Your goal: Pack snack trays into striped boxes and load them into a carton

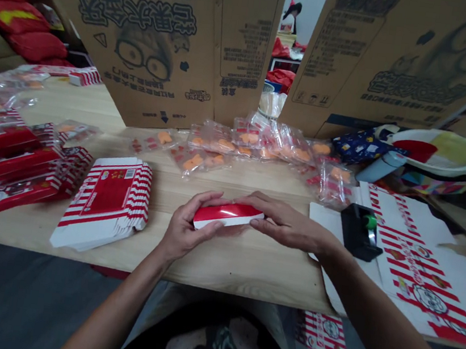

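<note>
Between my two hands is a red and white cardboard box, held above the wooden table with one narrow side facing me. My left hand grips its left end, thumb along the lower white edge. Around the right end my right hand is closed, fingers over the top and thumb at the front. The far side of the box is hidden. To the left lies a stack of flat striped cartons. Several clear packets with orange pieces lie behind the box.
A black tape dispenser stands on the right, beside flat printed carton sheets. Filled striped boxes are piled at the left. Large brown cardboard boxes wall off the back. A light-blue bottle lies near a white basket.
</note>
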`<state>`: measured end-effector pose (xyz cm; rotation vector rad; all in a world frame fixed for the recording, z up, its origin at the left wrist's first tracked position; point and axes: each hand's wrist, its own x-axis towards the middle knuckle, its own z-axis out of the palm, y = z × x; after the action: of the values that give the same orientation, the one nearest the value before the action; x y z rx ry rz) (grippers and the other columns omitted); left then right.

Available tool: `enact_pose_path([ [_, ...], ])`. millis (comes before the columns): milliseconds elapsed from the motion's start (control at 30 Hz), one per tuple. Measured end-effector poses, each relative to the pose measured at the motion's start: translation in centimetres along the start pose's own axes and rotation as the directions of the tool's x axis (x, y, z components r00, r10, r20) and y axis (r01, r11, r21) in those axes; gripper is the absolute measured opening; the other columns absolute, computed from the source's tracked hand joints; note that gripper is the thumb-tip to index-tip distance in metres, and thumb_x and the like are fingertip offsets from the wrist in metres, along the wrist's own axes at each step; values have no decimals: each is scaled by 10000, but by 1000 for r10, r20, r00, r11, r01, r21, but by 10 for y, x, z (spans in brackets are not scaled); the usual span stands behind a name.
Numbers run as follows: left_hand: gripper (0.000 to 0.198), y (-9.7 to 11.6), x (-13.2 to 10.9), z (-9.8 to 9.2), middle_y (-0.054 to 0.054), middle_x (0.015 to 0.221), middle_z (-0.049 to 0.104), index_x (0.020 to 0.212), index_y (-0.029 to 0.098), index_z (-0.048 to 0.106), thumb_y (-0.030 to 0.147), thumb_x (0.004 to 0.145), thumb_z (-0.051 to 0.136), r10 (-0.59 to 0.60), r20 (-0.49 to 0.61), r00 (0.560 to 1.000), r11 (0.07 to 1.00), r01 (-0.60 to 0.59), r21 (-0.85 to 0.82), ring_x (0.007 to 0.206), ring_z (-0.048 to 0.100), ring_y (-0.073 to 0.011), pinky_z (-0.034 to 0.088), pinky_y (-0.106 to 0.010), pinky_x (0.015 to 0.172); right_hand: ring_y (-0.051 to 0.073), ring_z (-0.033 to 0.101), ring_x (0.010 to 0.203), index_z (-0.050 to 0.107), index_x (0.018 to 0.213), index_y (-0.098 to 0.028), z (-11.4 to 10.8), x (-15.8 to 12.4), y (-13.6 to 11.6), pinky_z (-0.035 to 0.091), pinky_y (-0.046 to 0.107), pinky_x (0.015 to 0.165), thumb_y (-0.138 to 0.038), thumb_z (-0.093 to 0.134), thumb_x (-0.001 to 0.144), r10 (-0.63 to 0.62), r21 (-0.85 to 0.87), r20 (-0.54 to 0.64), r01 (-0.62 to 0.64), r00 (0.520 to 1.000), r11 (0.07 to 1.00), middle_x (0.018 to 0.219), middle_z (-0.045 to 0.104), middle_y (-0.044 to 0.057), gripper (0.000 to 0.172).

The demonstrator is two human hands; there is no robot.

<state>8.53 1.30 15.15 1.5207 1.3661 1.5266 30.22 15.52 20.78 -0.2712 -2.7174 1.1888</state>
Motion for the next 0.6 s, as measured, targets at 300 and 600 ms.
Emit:
enact_pose_path([
  [300, 333, 0, -4, -2, -77, 1070, 776, 1118, 188, 687, 327, 827, 768, 5, -44, 999, 991, 1, 133, 933, 741, -202, 577, -261, 798, 217, 587, 967, 654, 1078, -149, -6, 18, 0, 478, 373, 889, -118, 618, 791, -27, -153, 25, 30, 999, 988, 1044, 620, 88, 291],
  [600, 243, -20, 1, 1, -44, 978, 775, 1117, 194, 643, 315, 910, 683, 169, -228, 959, 980, -139, 142, 845, 730, -162, 561, -245, 757, 187, 646, 986, 569, 1424, -223, 6, 9, 12, 508, 339, 864, -251, 456, 1026, -190, -155, -113, 172, 975, 973, 1196, 696, 116, 414],
])
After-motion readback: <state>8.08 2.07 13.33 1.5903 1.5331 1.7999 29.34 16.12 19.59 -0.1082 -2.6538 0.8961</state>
